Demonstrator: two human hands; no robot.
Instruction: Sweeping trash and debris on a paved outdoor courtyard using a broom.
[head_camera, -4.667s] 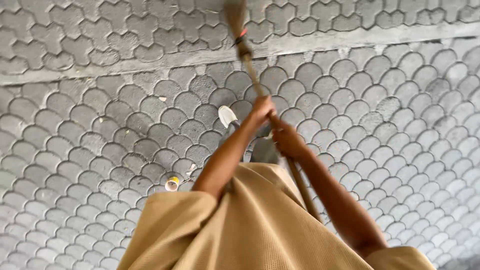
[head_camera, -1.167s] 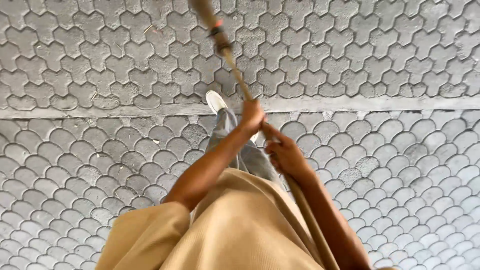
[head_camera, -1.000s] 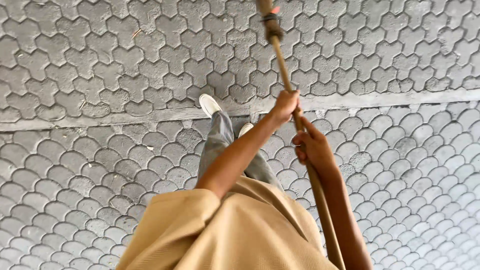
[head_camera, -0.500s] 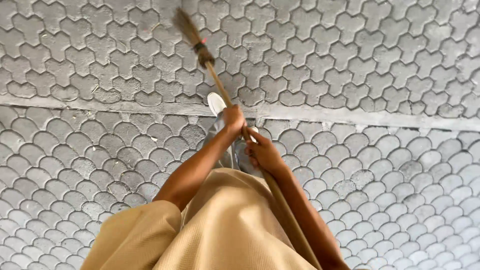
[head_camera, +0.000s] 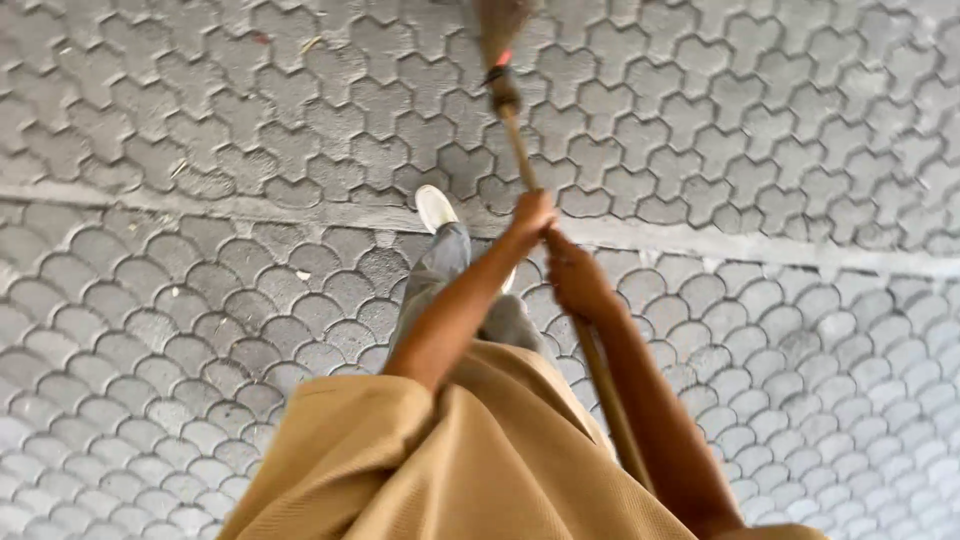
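Grey patterned paving (head_camera: 200, 330), both hands clenched on wooden broom handle (head_camera: 520, 150); left hand (head_camera: 530, 215) above right hand (head_camera: 578, 280)

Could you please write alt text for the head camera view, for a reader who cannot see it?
Seen from above, a person grips a wooden broom with both hands, the left hand higher on the handle than the right hand. The bristles reach the top edge, over grey paving. A tan shirt, grey trousers and one white shoe show below.
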